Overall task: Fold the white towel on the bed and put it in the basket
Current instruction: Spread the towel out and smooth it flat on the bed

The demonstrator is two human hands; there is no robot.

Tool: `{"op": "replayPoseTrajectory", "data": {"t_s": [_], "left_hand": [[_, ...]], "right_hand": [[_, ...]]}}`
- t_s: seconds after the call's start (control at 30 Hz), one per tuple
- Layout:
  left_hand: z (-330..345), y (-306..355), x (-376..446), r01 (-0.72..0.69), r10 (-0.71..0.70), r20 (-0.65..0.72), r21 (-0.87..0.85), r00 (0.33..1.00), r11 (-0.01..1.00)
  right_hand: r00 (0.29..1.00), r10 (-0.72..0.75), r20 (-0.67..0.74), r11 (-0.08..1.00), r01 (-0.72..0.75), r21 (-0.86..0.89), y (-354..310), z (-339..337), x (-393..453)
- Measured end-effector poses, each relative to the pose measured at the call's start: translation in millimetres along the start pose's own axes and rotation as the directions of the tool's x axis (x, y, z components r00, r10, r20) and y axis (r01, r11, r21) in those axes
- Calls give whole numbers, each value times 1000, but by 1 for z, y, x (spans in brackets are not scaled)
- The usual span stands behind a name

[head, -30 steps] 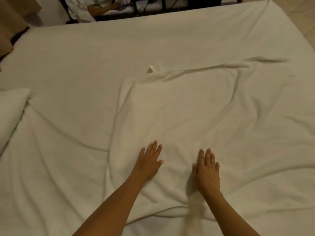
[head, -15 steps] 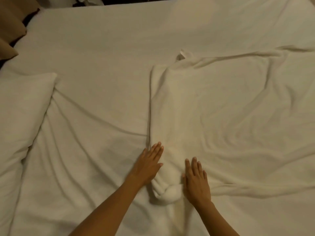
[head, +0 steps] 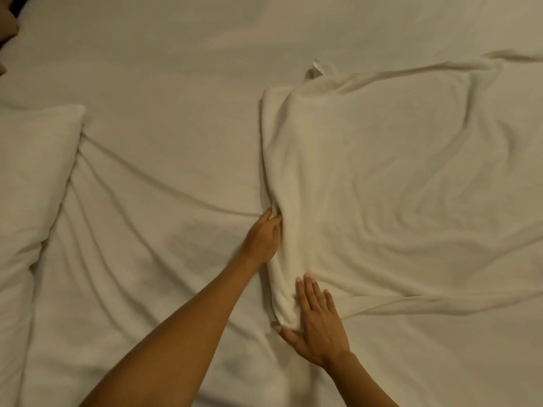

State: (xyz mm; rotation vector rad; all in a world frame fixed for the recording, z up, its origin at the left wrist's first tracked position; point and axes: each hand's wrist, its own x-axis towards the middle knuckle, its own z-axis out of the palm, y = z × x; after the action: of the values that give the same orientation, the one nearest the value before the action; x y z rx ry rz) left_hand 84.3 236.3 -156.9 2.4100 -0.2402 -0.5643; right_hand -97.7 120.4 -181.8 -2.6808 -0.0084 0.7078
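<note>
The white towel [head: 382, 171] lies spread and wrinkled over the right half of the bed, with its left edge bunched into a thick fold. My left hand [head: 264, 236] is at that left edge, and its fingers curl into the bunched cloth. My right hand [head: 314, 321] lies flat with straight fingers on the towel's near left corner, thumb spread out to the left. A small loop or tag [head: 317, 64] sticks up at the towel's far left corner. No basket is in view.
The bed sheet [head: 161, 171] is white and creased across the left and far side. A white pillow [head: 32, 171] lies at the left edge. Something brown [head: 7, 27] shows at the top left corner.
The view has shifted left and down, so the towel sits further right. My left hand went from lying flat to gripping the towel's left edge. My right hand slid onto the near corner.
</note>
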Motion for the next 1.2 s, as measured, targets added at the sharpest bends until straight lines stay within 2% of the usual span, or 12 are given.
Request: {"op": "replayPoseTrajectory", "data": {"t_s": [0.07,0.23,0.3,0.37,0.53,0.63,0.77,0.87,0.93,1.0,1.1,1.2], "left_hand": [[0,4,9,47,-52,-39,-124,998,991],[-7,16,34,328,-396,-88,-412,914,850],[-11,17,46,393,-454,-22,-465,891,794],[-18,18,55,422,-468,3,-439,884,793],[-43,48,77,503,-613,-90,-486,785,715],[-43,93,96,377,-518,-198,-483,832,790],[-22,175,132,111,-280,-301,-475,912,873],[2,220,157,-33,-74,-243,-406,967,913],[24,227,168,-131,108,-106,-247,988,960],[53,212,171,-240,239,51,11,970,971],[86,171,163,-365,276,264,400,924,841],[100,146,159,-417,293,316,465,902,781]], "right_hand": [[1000,14,-7,999,-14,-31,-4,4,3],[991,-31,-130,999,35,25,-2,-1,12],[985,-43,-165,998,50,39,3,-5,13],[973,-44,-225,993,66,95,9,-11,12],[878,210,-430,934,-51,353,29,-35,12],[763,418,-494,860,-156,487,47,-66,22],[554,615,-561,770,-266,580,100,-117,36],[467,687,-557,723,-359,590,155,-145,44],[496,689,-529,725,-469,505,188,-152,49],[566,610,-555,781,-546,302,208,-151,52],[734,432,-523,882,-464,78,217,-140,61],[834,389,-392,917,-390,81,221,-123,75]]}}
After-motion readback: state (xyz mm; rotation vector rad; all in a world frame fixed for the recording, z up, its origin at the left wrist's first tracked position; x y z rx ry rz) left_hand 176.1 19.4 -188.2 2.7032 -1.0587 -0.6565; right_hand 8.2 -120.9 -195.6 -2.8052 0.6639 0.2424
